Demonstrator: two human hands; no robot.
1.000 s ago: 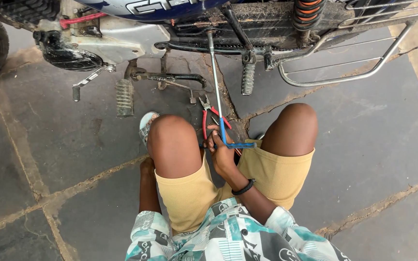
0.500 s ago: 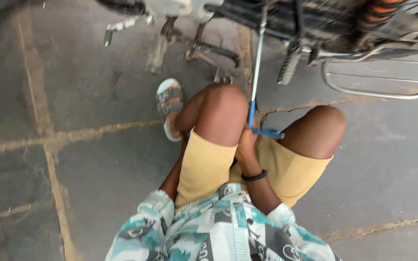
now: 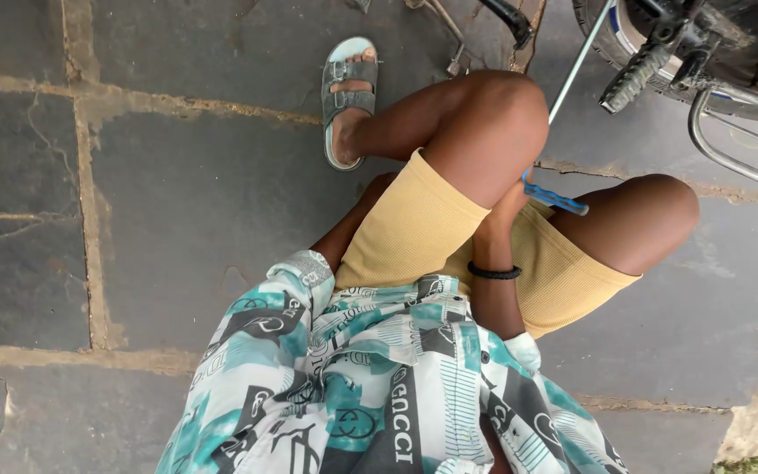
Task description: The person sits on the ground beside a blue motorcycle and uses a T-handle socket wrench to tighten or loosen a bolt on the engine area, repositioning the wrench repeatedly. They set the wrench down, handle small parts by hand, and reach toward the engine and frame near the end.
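My right hand (image 3: 504,209) sits between my bent knees, closed round a blue-handled tool (image 3: 556,197). Its long thin metal rod (image 3: 577,63) runs up and right toward the motorcycle (image 3: 730,44) at the top right. A black band (image 3: 494,273) circles that wrist. My left forearm (image 3: 350,230) drops down beside my left thigh, and the hand itself is hidden behind the leg. I am crouched in yellow shorts (image 3: 414,228) and a patterned teal shirt (image 3: 379,377).
My left foot in a grey sandal (image 3: 348,88) rests on the grey stone paving (image 3: 177,193). A ribbed footpeg (image 3: 633,75), a curved metal guard tube (image 3: 734,154) and the tyre lie at the top right. Some grass grows at the bottom right corner.
The view has swung left and down, so the motorcycle has slid to the top right corner. My right hand has kept its hold on the blue-handled tool between my knees.
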